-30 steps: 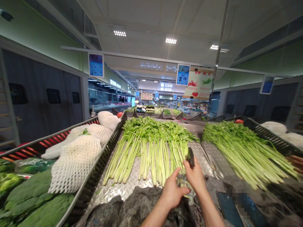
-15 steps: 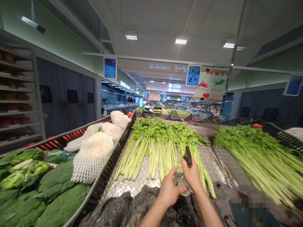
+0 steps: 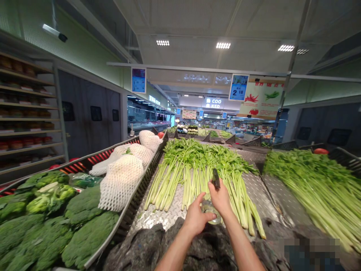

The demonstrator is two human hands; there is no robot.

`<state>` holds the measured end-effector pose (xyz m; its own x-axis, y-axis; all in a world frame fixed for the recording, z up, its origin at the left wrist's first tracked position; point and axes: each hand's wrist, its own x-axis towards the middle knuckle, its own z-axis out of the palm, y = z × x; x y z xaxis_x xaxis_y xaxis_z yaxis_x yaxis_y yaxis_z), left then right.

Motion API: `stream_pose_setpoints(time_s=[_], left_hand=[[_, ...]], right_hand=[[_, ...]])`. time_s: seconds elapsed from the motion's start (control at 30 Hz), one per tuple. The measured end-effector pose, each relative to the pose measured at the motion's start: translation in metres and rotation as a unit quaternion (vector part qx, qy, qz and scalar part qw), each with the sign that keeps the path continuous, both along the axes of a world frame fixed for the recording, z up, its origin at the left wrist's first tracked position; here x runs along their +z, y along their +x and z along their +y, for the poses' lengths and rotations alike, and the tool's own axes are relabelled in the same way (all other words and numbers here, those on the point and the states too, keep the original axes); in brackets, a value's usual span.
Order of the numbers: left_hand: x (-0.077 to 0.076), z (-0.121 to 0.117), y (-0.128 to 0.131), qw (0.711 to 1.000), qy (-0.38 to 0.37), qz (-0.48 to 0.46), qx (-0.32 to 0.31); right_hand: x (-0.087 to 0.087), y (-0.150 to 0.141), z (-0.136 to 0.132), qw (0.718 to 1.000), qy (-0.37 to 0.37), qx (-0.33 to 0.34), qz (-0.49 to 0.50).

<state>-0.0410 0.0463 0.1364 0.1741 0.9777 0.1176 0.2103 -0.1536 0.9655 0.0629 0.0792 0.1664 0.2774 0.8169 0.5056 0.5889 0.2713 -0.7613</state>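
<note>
A clear, rounded bottle (image 3: 208, 208) with a black top piece (image 3: 216, 178), which looks like a spray bottle, is between my hands, its base tilted toward me. My left hand (image 3: 195, 215) curls around the left side of the bottle body, thumb low and fingers above. At the black top, my right hand (image 3: 220, 195) is closed around the upper end. Just beyond my hands, bunches of celery (image 3: 194, 180) lie side by side on a patterned metal shelf (image 3: 175, 216), leaves away from me and stalks toward me.
Broccoli (image 3: 87, 237) fills a black crate (image 3: 135, 201) on the left, with white foam-net sleeves (image 3: 124, 184) over some produce. Dark crumpled cloth (image 3: 146, 244) lies along the shelf's near edge. More celery (image 3: 313, 188) lies on the right. Price signs (image 3: 238, 87) hang overhead.
The view has turned slightly left, so the shelf and crate appear farther right. My hands and the bottle have shifted a little left over the celery, with the same hold.
</note>
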Motion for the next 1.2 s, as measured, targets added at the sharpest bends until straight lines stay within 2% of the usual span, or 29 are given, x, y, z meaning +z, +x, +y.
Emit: stream_pose_setpoints(time_s=[0.27, 0.5, 0.8, 0.9, 1.2], left_hand=[[-0.004, 0.002, -0.016, 1.000, 0.003, -0.017, 0.017], [0.000, 0.002, -0.028, 0.999, 0.005, -0.003, 0.040], [-0.003, -0.002, -0.036, 0.999, -0.008, 0.038, 0.037], [-0.005, -0.003, -0.037, 0.998, -0.016, 0.049, 0.039], [-0.004, -0.004, -0.046, 0.993, 0.022, 0.102, 0.058]], right_hand=[[0.000, -0.016, 0.005, 0.999, 0.010, 0.031, -0.029], [0.001, -0.028, 0.008, 0.999, -0.004, 0.043, -0.023], [-0.013, -0.035, 0.006, 1.000, -0.005, 0.031, 0.000], [-0.017, -0.037, 0.003, 0.999, 0.002, 0.050, 0.014], [-0.016, -0.045, -0.002, 0.997, 0.040, 0.064, 0.011]])
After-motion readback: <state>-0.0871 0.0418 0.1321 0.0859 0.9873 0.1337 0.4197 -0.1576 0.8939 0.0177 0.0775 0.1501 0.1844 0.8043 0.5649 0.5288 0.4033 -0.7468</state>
